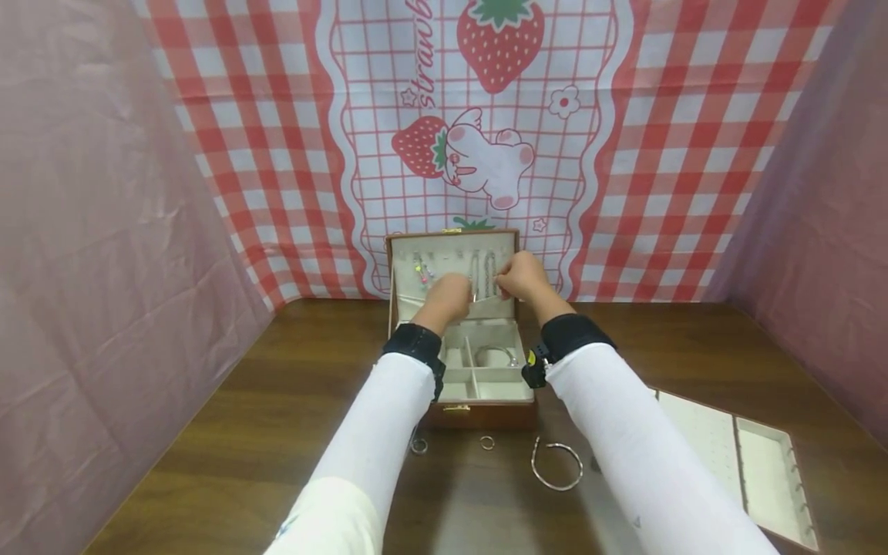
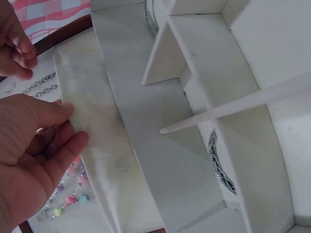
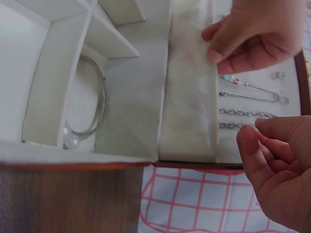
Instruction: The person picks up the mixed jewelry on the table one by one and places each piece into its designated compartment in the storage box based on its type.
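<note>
A brown jewelry box (image 1: 482, 416) stands with its lid raised. My left hand (image 2: 34, 150) pinches the top edge of the cloth pocket (image 2: 102, 136) inside the lid. Thumb and curled fingers of my right hand (image 3: 286, 160) are at a silver chain necklace (image 3: 235, 112) hanging in the lid; I cannot tell whether they grip it. Another silver necklace (image 3: 248, 94) and a colorful beaded one (image 2: 72, 199) hang beside it. A bracelet with pearl-like ends (image 3: 103, 104) lies in one compartment. Another compartment holds a patterned silver band (image 2: 218, 162).
In front of the box lie a ring (image 1: 488, 442), another ring (image 1: 419, 446) and a twisted open bangle (image 1: 557, 488). A cream tray (image 1: 766, 478) sits at the right, partly behind my right sleeve. A strawberry-print cloth (image 1: 472, 139) hangs behind the box.
</note>
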### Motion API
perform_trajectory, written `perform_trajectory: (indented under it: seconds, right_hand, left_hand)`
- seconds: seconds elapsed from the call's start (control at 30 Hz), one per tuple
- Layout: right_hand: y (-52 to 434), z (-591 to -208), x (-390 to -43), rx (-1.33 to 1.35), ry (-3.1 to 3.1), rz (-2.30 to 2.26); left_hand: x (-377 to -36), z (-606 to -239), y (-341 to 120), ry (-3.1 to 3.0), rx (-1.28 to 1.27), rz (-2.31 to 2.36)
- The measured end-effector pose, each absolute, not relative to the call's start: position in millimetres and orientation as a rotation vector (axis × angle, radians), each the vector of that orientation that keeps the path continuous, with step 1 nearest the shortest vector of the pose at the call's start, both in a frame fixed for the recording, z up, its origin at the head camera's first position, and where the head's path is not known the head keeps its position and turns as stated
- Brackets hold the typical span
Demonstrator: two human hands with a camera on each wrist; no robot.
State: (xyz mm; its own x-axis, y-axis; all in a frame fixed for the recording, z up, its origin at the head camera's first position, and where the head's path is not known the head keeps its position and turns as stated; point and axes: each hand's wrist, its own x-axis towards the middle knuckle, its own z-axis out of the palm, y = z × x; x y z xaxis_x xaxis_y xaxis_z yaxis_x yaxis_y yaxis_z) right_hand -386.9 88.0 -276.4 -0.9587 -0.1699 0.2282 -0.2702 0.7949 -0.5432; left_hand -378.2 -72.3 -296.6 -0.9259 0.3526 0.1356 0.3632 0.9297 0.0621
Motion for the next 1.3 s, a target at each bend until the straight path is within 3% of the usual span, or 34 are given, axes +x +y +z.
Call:
perform_trajectory:
  seconds: [0.33,0.67,1.3]
  right_hand:
    - [98,-271,-366,0.447,-2.800,1.031]
    - [106,-282,-312,0.647,-2.779,1.164]
    - [159,-312,-226,0.978,-2.641,0.911]
  left_hand:
    - [-375,-299,-79,-2.966,-0.489,-0.279]
    - [-347,-290,-105,-2.887,-0.491,-0.393]
    - [-245,-305,-146,-2.582,-0.938,-0.514]
